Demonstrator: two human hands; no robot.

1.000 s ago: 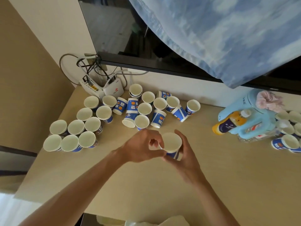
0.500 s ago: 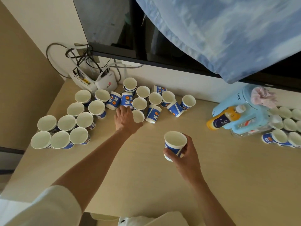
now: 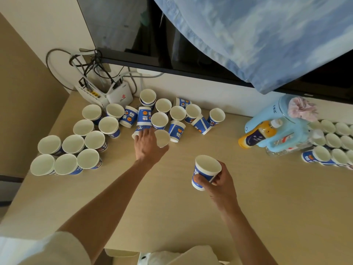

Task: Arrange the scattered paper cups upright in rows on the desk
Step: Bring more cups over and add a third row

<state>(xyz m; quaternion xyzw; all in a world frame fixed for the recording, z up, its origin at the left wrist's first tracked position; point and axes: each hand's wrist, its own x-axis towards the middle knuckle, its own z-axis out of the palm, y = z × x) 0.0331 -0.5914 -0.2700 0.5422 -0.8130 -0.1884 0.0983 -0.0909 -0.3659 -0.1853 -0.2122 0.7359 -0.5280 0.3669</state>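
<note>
Blue-and-white paper cups cover the beige desk [image 3: 248,207]. Upright cups stand in rows at the left [image 3: 72,144]. A loose cluster [image 3: 177,113] sits at the back middle, some upright, some tipped. My left hand [image 3: 148,146] reaches into that cluster, and its fingers curl over a tipped cup [image 3: 136,133]. An upright cup [image 3: 162,137] stands right beside its thumb. Nearer to me, my right hand [image 3: 219,185] grips one upright cup [image 3: 205,172] just above the desk.
A light blue jug [image 3: 282,123] and a yellow bottle [image 3: 256,135] lie at the right, with more upright cups [image 3: 334,142] behind them. A white router [image 3: 119,96] with cables stands at the back left. A dark screen and a blue cloth [image 3: 257,35] hang above.
My left hand let go of the cup both hands held and reached forward into the cluster. My right hand kept that cup and lowered it to the right.
</note>
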